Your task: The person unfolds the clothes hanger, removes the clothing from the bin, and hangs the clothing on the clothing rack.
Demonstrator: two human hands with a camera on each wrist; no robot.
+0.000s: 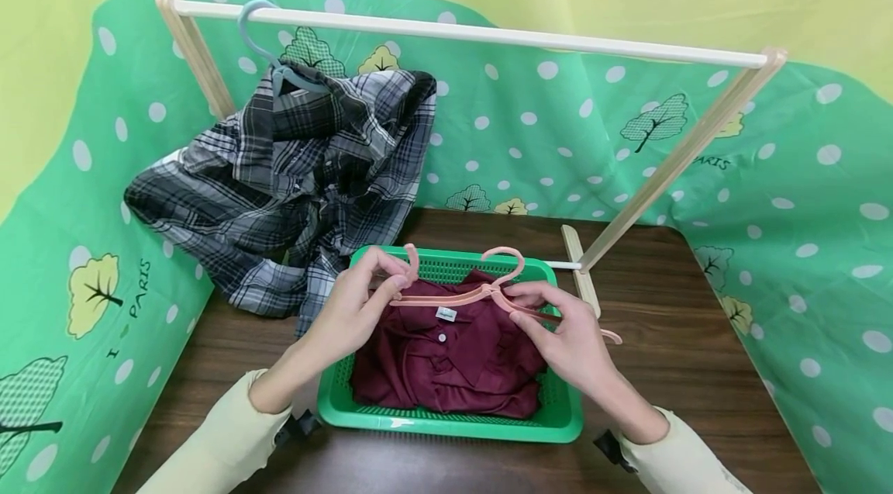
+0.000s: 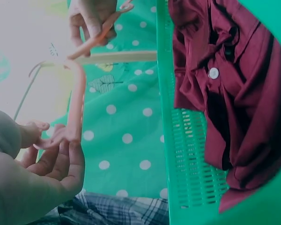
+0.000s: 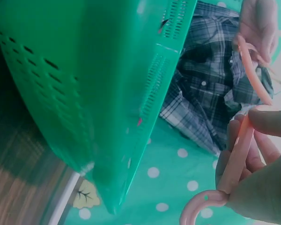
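Observation:
A pink clothes hanger (image 1: 446,298) is held over the basket, its hook pointing up and away. My left hand (image 1: 363,300) pinches its left end, with the upturned tip showing past the fingers. On the other arm, close to the hook, my right hand (image 1: 565,331) grips with thumb and fingers. Below both hands a maroon shirt (image 1: 453,370), with a white button and a white label at its collar, lies bunched in the green basket (image 1: 446,432). The right wrist view shows the hanger's curved end (image 3: 203,199) sticking out beyond the right hand.
Behind stands a wooden rack with a white bar (image 1: 474,32). A black and grey plaid shirt (image 1: 300,160) hangs at its left on a blue hanger (image 1: 254,32), draping down beside the basket. The dark wooden table (image 1: 684,370) is enclosed by a green and yellow patterned cloth (image 1: 788,168).

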